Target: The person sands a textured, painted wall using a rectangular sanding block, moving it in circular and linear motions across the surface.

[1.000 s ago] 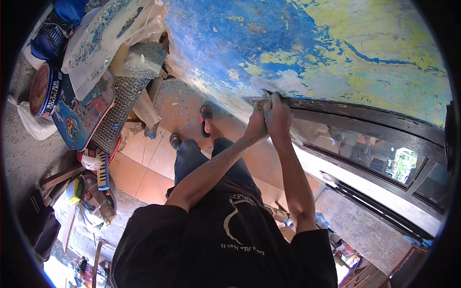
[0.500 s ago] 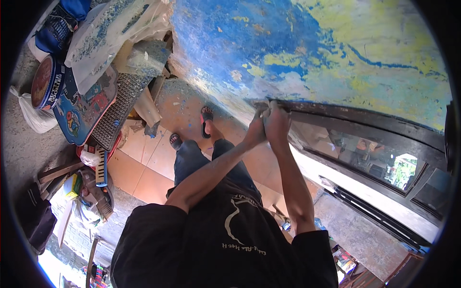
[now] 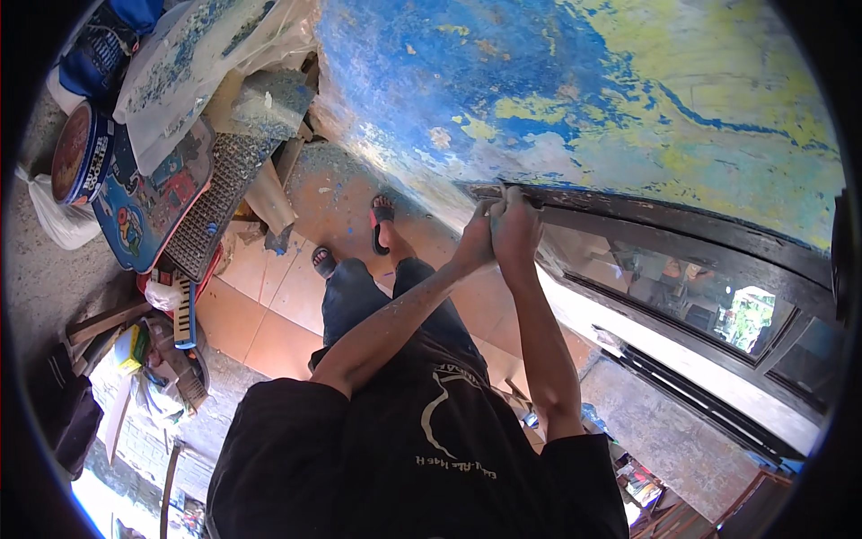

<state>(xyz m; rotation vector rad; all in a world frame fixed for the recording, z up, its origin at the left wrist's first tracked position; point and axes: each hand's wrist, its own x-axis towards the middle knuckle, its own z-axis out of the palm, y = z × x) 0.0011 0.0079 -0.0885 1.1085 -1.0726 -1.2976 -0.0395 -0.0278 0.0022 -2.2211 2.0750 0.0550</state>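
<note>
Both hands are closed and pressed side by side at the end of a dark wooden window frame [image 3: 628, 208], where it meets the painted wall [image 3: 539, 90]. My left hand [image 3: 476, 237] is to the left, its fingers curled against the right one. My right hand [image 3: 517, 229] is bent into a fist with its knuckles at the frame's edge. Whatever they grip is hidden by the fingers. Blue paint on the wall is worn and flaked, with yellow and pale green patches around it.
Along the left lie a plastic sheet [image 3: 180, 81], a round cookie tin [image 3: 76, 153], a printed board [image 3: 148, 193], a perforated dark mat [image 3: 211, 207] and a small keyboard [image 3: 185, 314]. Paint flakes dot the tiled floor [image 3: 269, 305]. Window glass [image 3: 673, 283] runs to the right.
Both hands stay closed at the same spot on the frame, shifting only very slightly. The clutter on the left sits a little farther left in the view.
</note>
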